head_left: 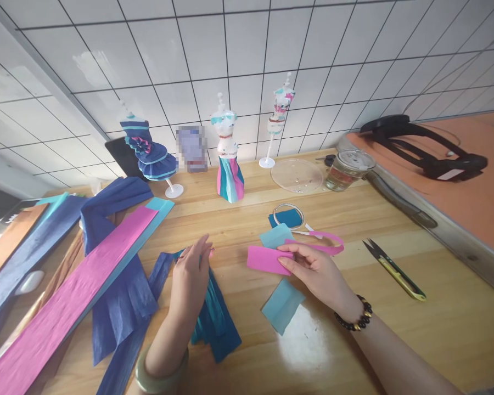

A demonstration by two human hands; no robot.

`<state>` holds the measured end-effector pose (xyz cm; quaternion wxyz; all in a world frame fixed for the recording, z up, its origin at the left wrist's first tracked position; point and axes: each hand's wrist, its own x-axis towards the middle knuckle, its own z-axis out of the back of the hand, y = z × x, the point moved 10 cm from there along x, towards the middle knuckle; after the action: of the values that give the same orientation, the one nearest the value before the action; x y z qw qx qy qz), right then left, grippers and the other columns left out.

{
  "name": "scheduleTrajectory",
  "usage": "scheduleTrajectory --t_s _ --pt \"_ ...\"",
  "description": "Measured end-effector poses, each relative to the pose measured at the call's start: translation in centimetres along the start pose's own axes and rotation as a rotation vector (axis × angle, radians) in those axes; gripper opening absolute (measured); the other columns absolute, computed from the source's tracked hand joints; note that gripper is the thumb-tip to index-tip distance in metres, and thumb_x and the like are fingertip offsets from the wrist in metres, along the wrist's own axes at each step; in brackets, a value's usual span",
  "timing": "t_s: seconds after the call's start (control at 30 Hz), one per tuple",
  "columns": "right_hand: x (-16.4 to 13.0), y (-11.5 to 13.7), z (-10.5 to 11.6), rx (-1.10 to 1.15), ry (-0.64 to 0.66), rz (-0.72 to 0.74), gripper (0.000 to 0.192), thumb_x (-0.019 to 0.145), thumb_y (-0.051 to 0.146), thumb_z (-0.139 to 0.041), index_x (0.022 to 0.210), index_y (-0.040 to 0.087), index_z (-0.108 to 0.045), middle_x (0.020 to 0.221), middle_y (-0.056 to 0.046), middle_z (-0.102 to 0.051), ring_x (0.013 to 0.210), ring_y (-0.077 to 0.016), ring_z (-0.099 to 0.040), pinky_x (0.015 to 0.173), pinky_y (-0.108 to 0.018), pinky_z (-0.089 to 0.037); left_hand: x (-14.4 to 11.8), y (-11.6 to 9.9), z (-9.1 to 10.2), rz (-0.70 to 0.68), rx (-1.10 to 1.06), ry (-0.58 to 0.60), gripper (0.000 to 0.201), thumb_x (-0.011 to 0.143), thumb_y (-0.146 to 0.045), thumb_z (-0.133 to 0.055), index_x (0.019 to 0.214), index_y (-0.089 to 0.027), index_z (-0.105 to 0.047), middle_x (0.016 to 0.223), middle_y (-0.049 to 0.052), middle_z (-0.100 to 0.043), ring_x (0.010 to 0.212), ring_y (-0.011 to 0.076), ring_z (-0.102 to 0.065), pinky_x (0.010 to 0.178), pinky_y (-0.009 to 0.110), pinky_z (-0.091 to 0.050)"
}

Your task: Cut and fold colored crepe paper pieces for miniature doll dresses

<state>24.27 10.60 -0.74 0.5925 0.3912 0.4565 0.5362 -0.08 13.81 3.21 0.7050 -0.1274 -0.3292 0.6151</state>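
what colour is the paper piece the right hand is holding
Pink; the right hand pinches the paper piece, clearest in the head view.

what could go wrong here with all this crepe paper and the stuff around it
The glass of liquid stands near the paper; a knock could spill it and probably stain the pink piece under the right hand. The open snips lie close to that wrist. The left hand pressing the teal folds might crease them.
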Motion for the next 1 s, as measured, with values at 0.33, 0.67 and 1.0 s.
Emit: scheduleTrajectory --t_s 0.33,0.67,1.0 --pt "-0.2 0.0 -1.0 -0.031 0.048 -0.013 0.028 0.078 0.038 -0.057 0.099 0.020 -0.062 0.078 -0.001 -0.062 0.068 -0.0152 -0.054 0.060 -0.026 -0.045 0.3 0.3 1.5 0.045 0.239 -0.085 0.013 0.079 -0.026 -0.052 0.085 -0.018 -0.060 0.072 0.003 -0.062 0.082 0.0234 -0.058 0.077 0.037 -0.042" --pt "-0.2 0.2 -1.4 -0.046 0.068 0.007 0.026 0.079 0.036 -0.055 0.099 0.020 -0.062 0.079 -0.001 -0.061 0.068 -0.0153 -0.053 0.059 -0.026 -0.043 0.3 -0.2 1.9 -0.061 0.060 -0.169 0.031 0.085 -0.020 -0.039 0.113 -0.017 -0.052 0.118 0.012 -0.057 0.118 0.0254 -0.044 0.096 0.042 -0.035" --pt "-0.3 0.0 -1.5 -0.040 0.073 0.035 0.023 0.079 0.034 -0.056 0.098 0.021 -0.063 0.082 -0.002 -0.063 0.069 -0.0153 -0.054 0.060 -0.026 -0.044 0.1 2.4 2.5 0.202 -0.263 -0.163 0.031 0.087 -0.029 -0.043 0.116 -0.019 -0.048 0.074 0.000 -0.060 0.070 0.0144 -0.060 0.070 0.028 -0.047"
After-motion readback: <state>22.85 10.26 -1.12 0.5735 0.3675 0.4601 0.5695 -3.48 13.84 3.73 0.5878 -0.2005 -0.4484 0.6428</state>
